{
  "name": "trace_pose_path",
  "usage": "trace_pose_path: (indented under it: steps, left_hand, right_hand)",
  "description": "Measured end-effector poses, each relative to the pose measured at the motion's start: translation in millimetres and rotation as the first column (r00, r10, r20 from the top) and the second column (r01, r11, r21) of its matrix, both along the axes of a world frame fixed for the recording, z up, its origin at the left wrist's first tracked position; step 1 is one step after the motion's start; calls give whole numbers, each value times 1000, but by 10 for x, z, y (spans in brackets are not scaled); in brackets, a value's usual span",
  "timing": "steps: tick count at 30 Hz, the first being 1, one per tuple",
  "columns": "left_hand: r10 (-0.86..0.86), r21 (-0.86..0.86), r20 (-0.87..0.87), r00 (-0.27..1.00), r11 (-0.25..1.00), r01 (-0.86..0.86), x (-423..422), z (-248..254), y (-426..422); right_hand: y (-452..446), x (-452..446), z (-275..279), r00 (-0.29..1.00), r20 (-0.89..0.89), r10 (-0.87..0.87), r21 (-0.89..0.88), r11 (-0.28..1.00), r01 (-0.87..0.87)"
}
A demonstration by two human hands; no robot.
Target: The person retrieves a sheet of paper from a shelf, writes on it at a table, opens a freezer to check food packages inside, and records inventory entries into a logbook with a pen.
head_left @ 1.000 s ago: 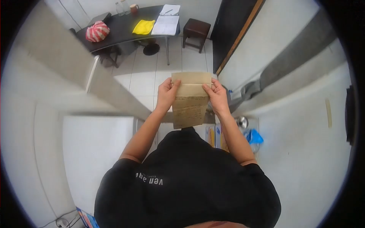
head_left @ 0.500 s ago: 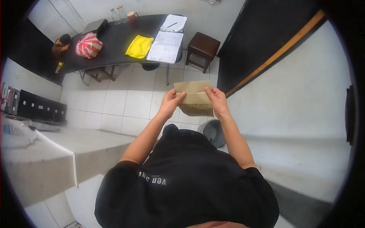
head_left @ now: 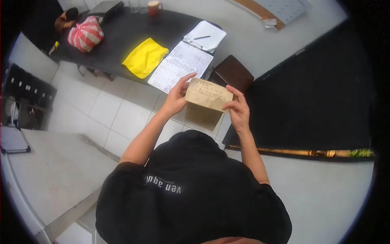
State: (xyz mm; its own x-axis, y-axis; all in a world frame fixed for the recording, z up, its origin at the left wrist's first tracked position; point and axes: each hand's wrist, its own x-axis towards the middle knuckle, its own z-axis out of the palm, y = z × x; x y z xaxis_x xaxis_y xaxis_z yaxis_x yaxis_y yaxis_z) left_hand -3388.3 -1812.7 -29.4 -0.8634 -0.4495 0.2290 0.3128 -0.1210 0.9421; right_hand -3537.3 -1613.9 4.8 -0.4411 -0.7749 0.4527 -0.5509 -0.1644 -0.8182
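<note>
A folded sheet of brown paper (head_left: 209, 94) with handwriting is held up in front of my chest, its lower part hanging in shadow. My left hand (head_left: 178, 96) grips its left edge, with the fingers partly hidden behind it. My right hand (head_left: 239, 106) pinches the right edge between thumb and fingers. Just beyond the paper, written pages (head_left: 180, 65) lie at the end of the dark table, beside a yellow cloth (head_left: 145, 57).
The dark table (head_left: 122, 30) also bears a red-and-white striped bundle (head_left: 85, 35) and a mug (head_left: 154, 8). A brown stool (head_left: 231, 73) stands at its end. A dark door (head_left: 313, 93) is at the right, a pale partition (head_left: 57, 166) at the left.
The view has moved forward and turned, so the table is nearer. The paper's upper part has been folded over and now shows writing. Both hands still hold its sides.
</note>
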Motion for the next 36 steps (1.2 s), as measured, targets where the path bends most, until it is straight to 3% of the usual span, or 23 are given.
trace_pose_path:
  steps: [3,6,10,14,16,18,19,20,24,27,30,32,34,36]
  left_hand:
    - [-10,53,61,998,999,7,-379,-44,-149]
    - [-17,141,81,997,990,6,-927,-161,-424]
    - [191,90,68,979,976,-196,-1467,-339,-586]
    - [419,150,268,868,871,-467,-1929,-627,-660]
    - [471,190,341,814,813,-550,-2055,-754,-728]
    - [530,125,451,718,759,-639,-2166,-1147,-830]
    - [600,-11,510,616,721,-693,-2210,-1250,-886]
    - [609,1,509,608,706,-709,-2241,-1356,-937]
    - [668,-50,590,454,591,-805,-2267,-1742,-970]
    - [660,-127,634,403,603,-788,-2253,-1799,-1057]
    - [678,-31,623,391,520,-854,-2314,-1620,-1124]
    - [712,265,536,454,369,-891,-2372,-1438,-1170]
    - [718,292,532,450,343,-893,-2362,-1449,-1163]
    - [779,-174,509,367,510,-842,-2277,-1532,-1175]
  right_hand:
    - [-295,-556,-94,981,182,59,-50,997,-51]
    - [-681,-1301,-249,978,169,118,-58,992,-110]
    - [-1333,-2186,-547,937,222,268,8,961,-277]
    - [-2078,-3028,-979,859,276,431,161,860,-483]
    - [-2400,-3249,-1004,830,238,505,230,801,-553]
    - [-2649,-3432,-1031,810,128,572,438,700,-564]
    - [-2751,-3520,-1078,802,110,587,478,676,-561]
    - [-2861,-3647,-1188,790,108,604,489,660,-571]
    - [-3265,-4075,-1598,829,35,558,452,731,-511]
    - [-3719,-4270,-1825,853,-85,515,483,770,-417]
    - [-4078,-4229,-2010,793,-221,568,513,759,-400]
    - [-4239,-4111,-2114,705,-492,512,370,855,-363]
    - [-4388,-4094,-2222,622,-526,580,478,807,-347]
    - [-4445,-4032,-2275,540,-549,638,574,758,-311]
